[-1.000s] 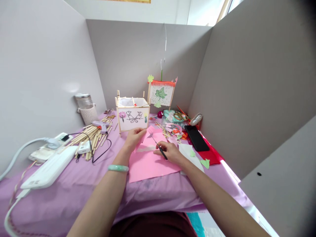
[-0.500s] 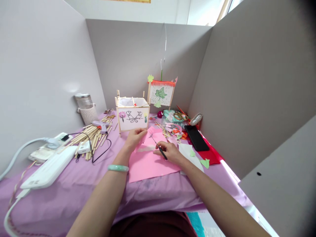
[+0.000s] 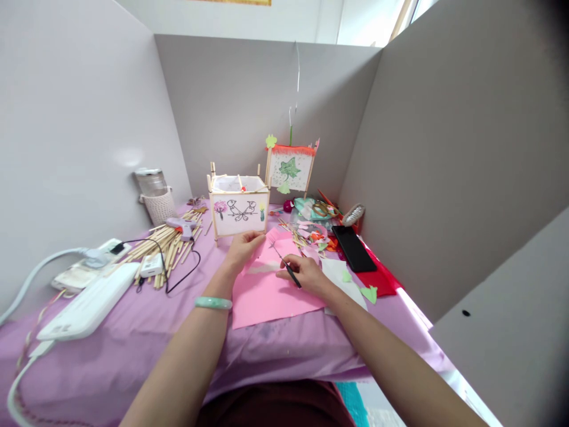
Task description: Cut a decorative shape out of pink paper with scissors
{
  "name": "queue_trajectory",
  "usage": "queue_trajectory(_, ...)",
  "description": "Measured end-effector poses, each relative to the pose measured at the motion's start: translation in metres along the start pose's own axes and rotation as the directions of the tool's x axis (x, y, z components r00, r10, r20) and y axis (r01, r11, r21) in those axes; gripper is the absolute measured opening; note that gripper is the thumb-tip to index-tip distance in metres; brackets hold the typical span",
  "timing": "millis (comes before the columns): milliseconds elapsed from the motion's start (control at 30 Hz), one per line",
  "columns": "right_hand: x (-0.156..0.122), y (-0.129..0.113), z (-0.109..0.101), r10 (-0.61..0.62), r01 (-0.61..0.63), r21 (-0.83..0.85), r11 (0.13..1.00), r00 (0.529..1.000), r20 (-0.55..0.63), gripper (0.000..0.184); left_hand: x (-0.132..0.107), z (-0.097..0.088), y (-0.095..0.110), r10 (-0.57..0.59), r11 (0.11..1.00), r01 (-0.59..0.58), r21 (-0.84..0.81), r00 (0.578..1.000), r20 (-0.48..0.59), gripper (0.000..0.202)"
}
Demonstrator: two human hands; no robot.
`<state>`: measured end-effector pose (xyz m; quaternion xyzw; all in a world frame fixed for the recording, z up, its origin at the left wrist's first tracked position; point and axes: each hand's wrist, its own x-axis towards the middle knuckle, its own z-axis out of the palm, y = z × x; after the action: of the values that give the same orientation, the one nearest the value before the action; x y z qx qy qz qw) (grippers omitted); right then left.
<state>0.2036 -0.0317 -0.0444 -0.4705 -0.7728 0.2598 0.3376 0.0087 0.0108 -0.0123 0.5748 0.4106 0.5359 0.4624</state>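
Note:
A pink paper sheet (image 3: pixel 267 290) lies on the purple tablecloth (image 3: pixel 133 344) in front of me. My left hand (image 3: pixel 242 249), with a green bangle on its wrist, pinches the sheet's far edge and lifts it slightly. My right hand (image 3: pixel 306 274) is closed on small black-handled scissors (image 3: pixel 284 264), whose blades point up-left at the raised pink edge. A wooden-framed paper lantern (image 3: pixel 239 207) with a butterfly drawing stands just behind my left hand.
A second lantern (image 3: pixel 291 169) with a green leaf stands at the back. Bamboo sticks and a glue gun (image 3: pixel 180 225) lie to the left, near a white power strip (image 3: pixel 89 308). Paper scraps, a black phone (image 3: pixel 353 248) and red paper (image 3: pixel 377 279) lie to the right. Grey partitions enclose the table.
The lifted pink flap by my left hand has dropped a little and the scissor tips sit at its edge. Otherwise both hands stay in place.

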Motion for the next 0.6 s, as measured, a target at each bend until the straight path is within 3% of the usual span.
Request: queue_trajectory(600,0.0002,-0.0008,-0.0012,-0.017,0.017,-0.005,1.000,1.000,-0.022,0.028,-0.0003,0.0000,0.0007,-0.006,1.000,0.006,-0.005,1.000,0.008,0.034)
